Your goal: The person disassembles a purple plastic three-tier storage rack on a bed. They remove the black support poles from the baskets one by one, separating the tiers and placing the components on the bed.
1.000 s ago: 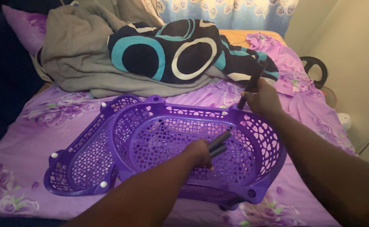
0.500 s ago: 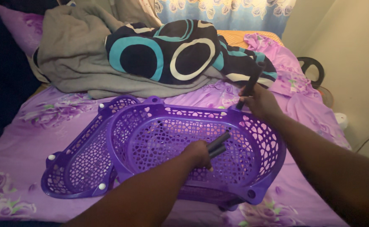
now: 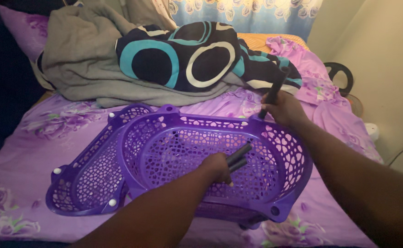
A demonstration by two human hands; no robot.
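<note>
Barely anything has shifted: my right hand (image 3: 287, 110) still grips a dark tube (image 3: 275, 92) upright at the purple basket (image 3: 164, 120) corner (far right one), fingers closed; my left hand (image 3: 217, 166) clutches two spare tubes (image 3: 239, 156) inside, on the bed (image 3: 36, 138).

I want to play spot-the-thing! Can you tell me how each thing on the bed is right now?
Upper purple basket: tilted, resting on the lower one.
Lower purple basket: flat on the bedsheet.
Left hand: gripping two dark tubes inside the upper basket.
Right hand: holding one dark tube upright at the basket's corner.
Grey cloth: crumpled.
Circle-patterned cloth: heaped.
</note>
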